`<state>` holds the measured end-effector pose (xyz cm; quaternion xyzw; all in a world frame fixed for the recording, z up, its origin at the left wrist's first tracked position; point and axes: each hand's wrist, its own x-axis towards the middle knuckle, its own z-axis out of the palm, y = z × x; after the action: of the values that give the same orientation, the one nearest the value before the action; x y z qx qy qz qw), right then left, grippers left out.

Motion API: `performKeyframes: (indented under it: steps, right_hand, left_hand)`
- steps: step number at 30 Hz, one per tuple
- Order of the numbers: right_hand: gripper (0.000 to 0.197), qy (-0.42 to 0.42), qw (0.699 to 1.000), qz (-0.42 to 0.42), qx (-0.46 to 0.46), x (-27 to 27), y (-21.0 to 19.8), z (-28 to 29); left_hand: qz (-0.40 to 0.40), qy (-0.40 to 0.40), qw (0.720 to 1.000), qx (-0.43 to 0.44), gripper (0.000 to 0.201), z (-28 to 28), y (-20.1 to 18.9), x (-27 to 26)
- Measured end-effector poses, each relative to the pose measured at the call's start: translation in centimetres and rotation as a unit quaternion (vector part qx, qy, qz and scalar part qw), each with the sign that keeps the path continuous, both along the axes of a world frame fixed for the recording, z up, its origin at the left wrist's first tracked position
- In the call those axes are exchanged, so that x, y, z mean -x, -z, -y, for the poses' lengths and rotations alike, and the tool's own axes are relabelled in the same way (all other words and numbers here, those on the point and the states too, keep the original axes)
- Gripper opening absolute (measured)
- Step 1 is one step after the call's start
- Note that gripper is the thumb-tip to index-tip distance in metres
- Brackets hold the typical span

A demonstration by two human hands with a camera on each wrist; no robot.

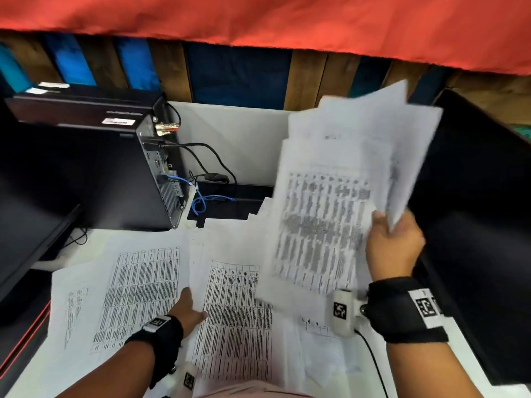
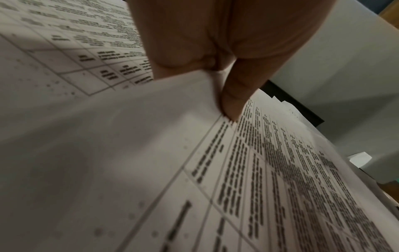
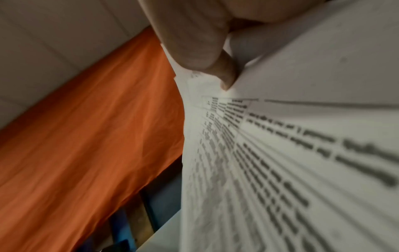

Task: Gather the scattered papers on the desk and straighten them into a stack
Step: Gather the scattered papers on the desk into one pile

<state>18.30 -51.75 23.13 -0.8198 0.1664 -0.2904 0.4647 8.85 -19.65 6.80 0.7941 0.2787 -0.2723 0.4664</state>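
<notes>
Black-strapped wrists framed the white desk (image 1: 230,133), where the left hand (image 1: 188,310) pinched the edge of one thin printed sheet (image 1: 232,326) at 6 o'clock, among flat table-covered pages (image 1: 138,294). At 2 o'clock, the right hand (image 1: 395,245) gripped a raised, fanned sheaf of papers (image 1: 339,191), blurred, beside a black monitor (image 1: 474,196).

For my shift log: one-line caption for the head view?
Right hand holds a raised sheaf of papers while left hand pinches a sheet on the desk.
</notes>
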Motion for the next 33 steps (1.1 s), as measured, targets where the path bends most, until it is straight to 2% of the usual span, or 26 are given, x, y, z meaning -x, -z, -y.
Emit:
performKeyframes:
  steps: [3,6,8,10,13,14,15,16,18,20,22,24,26,29,31,33]
  right_hand:
    - [0.027,-0.085,0.984,-0.154,-0.015,0.7,3.8,-2.6]
    - [0.03,-0.164,0.947,-0.277,0.008,2.1,8.6,-5.3]
    - [0.046,-0.194,0.919,-0.345,-0.001,3.1,11.4,-6.4]
    - [0.057,-0.218,0.891,-0.398,-0.012,3.9,13.8,-7.0]
    - [0.056,-0.327,0.829,-0.448,0.063,4.5,16.1,-7.4]
    - [0.057,-0.346,0.817,-0.454,0.078,4.5,16.5,-7.1]
    - [0.057,-0.336,0.818,-0.461,0.08,4.3,16.6,-6.6]
    - [0.058,-0.296,0.835,-0.458,0.077,3.9,16.8,-5.7]
    - [0.058,-0.125,0.876,-0.455,0.097,3.1,16.6,-3.1]
    - [0.06,0.05,0.876,-0.475,0.073,3.3,15.9,-0.2]
    - [0.07,0.122,0.86,-0.494,0.032,3.6,16.0,1.9]
    - [0.076,0.096,0.878,-0.468,-0.02,3.2,16.7,2.7]
    - [0.063,0.019,0.913,-0.395,-0.1,2.8,17.4,2.4]
    - [0.038,-0.079,0.908,-0.365,-0.188,2.4,17.2,0.9]
    - [0.036,-0.099,0.907,-0.379,-0.156,2.3,17.2,-0.2]
    - [0.052,-0.068,0.892,-0.447,0.008,2.2,17.4,-1.1]
  left_hand:
    - [0.005,-0.012,1.0,-0.016,0.066,0.3,-0.2,-0.1]
    - [0.007,-0.031,0.999,0.006,0.074,0.9,-0.9,-0.2]
    - [0.009,-0.049,0.998,0.033,0.08,0.9,-0.8,-0.3]
    - [0.02,-0.051,0.998,0.04,0.088,0.8,-0.2,-0.3]
    - [0.04,-0.03,0.999,0.015,0.097,0.4,0.5,-0.2]
    - [0.035,-0.016,0.999,0.0,0.098,0.3,0.6,-0.2]
    - [0.031,-0.006,0.999,-0.011,0.096,0.1,0.9,-0.1]
    - [0.029,0.001,0.999,-0.019,0.092,-0.1,1.0,-0.1]
    - [0.025,0.002,0.999,-0.028,0.085,-0.1,0.9,-0.1]
    - [0.022,-0.005,0.999,-0.033,0.082,0.0,0.8,-0.1]
    - [0.035,-0.014,0.999,-0.023,0.08,0.1,0.7,-0.2]
    - [0.054,-0.03,0.998,-0.009,0.078,0.2,0.5,-0.3]
    - [0.077,-0.046,0.996,0.002,0.074,-0.1,0.5,-0.3]
    - [0.096,-0.052,0.994,0.013,0.067,-0.3,0.8,-0.2]
    - [0.099,-0.053,0.993,0.018,0.064,-0.2,0.8,-0.1]
    - [0.09,-0.056,0.994,0.019,0.068,-0.1,1.0,-0.3]
